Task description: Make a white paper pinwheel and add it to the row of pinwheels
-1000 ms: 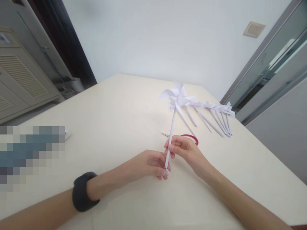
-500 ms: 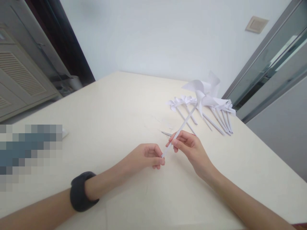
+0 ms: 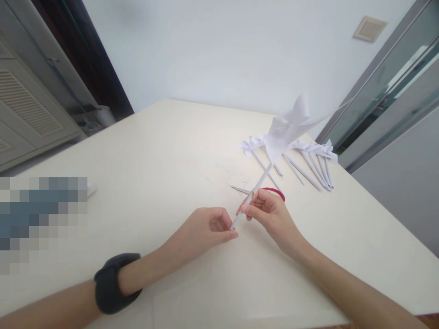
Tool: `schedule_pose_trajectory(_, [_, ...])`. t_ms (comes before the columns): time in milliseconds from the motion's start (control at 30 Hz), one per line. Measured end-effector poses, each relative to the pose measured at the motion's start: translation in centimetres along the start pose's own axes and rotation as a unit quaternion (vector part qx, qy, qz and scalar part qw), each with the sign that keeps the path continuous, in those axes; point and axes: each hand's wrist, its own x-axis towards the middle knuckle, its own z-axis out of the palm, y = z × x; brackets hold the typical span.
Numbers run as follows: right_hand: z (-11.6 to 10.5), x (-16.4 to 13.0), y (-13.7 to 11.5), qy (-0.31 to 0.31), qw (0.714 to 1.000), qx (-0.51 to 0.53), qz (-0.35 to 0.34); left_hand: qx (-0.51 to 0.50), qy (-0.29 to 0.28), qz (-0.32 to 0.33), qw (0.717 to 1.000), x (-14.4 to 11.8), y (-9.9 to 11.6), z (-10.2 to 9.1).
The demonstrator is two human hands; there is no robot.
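**Paper pinwheel held by the low end of its stick**

My right hand (image 3: pixel 270 214) has its grip clamped on the stick (image 3: pixel 254 194) of a white paper pinwheel (image 3: pixel 286 130), thumb and fingertips pinching it a little above its lower end. My left hand (image 3: pixel 206 228) sits just beside that end, fingers curled together, with the tip of the stick touching or almost touching them; I cannot tell whether they truly pinch it. The stick slants up and away from my right hand, so the pinwheel's blades hang in the air above the surface (image 3: pixel 154 160), over the near end of the row of finished pinwheels (image 3: pixel 302 155).

I judge the whole thing very light and easy to crush. The stick looks like rolled paper: stiff enough to hold itself up, likely to kink if squeezed hard or bent. The blades are thin folded sheets that would crease at a touch, so the stick is the place to hold, low down, with a gentle pinch.

Just beyond my right hand, under the stick, lie scissors (image 3: pixel 270 192) with red handles, blades pointing left. Small paper scraps (image 3: pixel 226 171) lie beyond them. A black band (image 3: pixel 113 283) circles my left wrist.
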Motion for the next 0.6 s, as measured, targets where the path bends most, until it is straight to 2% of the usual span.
schedule_pose_trajectory(267, [0.04,0.19,-0.47,-0.009,1.000,0.005,0.012,-0.008,-0.033,-0.020,0.999,0.24,0.63,-0.18])
schedule_pose_trajectory(433, [0.32,0.10,-0.33,-0.063,0.998,-0.009,0.014,0.018,-0.028,0.005,0.999,-0.13,0.56,0.02])
schedule_pose_trajectory(600, [0.38,0.03,0.06,-0.123,0.992,-0.016,0.024,0.103,-0.009,0.047,0.993,-0.26,0.95,0.05])
